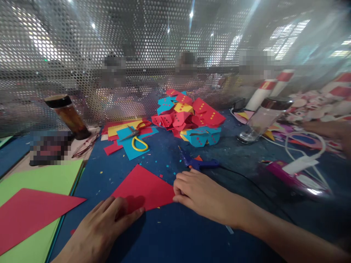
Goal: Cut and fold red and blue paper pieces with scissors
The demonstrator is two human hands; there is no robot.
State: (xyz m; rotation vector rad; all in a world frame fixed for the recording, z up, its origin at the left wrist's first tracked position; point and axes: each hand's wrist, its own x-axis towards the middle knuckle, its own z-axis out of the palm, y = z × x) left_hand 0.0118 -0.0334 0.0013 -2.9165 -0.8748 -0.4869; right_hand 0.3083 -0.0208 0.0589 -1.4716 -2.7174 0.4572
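A red sheet of paper point(149, 188) lies on the blue tabletop between my hands, one corner pointing away from me. My left hand point(105, 221) grips its lower left side, fingers curled and thumb along the near edge. At the right corner, my right hand point(197, 193) pinches the paper between thumb and bent fingers. Just beyond that hand lies a blue glue gun point(200, 162), its nozzle toward the back left. Scissors point(135, 137) with red and yellow handles rest on coloured paper pieces point(131, 151) farther back.
Folded, dotted paper shapes point(189, 115) are heaped at the back. Green sheets point(55, 179) and another red sheet point(35, 212) lie left. A dark-lidded bottle point(67, 117) stands back left, a clear bottle point(261, 120) back right. A purple power strip point(296, 179) and another person's hand point(326, 129) are right.
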